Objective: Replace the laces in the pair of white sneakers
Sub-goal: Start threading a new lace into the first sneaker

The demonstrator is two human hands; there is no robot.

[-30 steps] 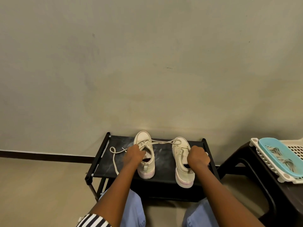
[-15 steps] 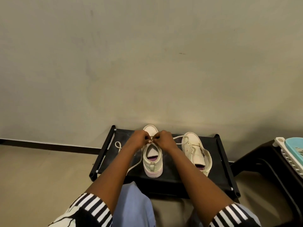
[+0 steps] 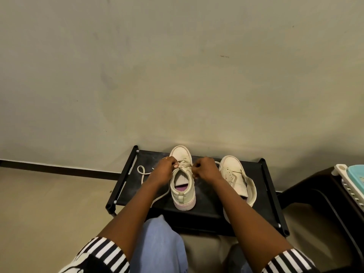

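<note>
Two white sneakers stand on a low black rack (image 3: 264, 186), toes toward the wall. The left sneaker (image 3: 182, 191) has its tongue folded back and a cream lace (image 3: 144, 175) in its upper eyelets. My left hand (image 3: 164, 171) pinches the lace at the left side of the eyelets; the loose end loops over the rack to the left. My right hand (image 3: 204, 171) pinches the lace on the right side. Both hands sit over the shoe's throat. The right sneaker (image 3: 237, 178) stands beside it, tilted, its heel partly behind my right forearm.
A dark stool (image 3: 315, 186) stands to the right and carries a white basket (image 3: 346, 186) with a light blue tray (image 3: 357, 172). A plain wall runs behind the rack. Tan floor lies to the left. My knees in blue trousers are below the rack.
A second ago each hand rested on a different sneaker. Both hands have come together on the left sneaker's lace, and the camera has shifted left and closer.
</note>
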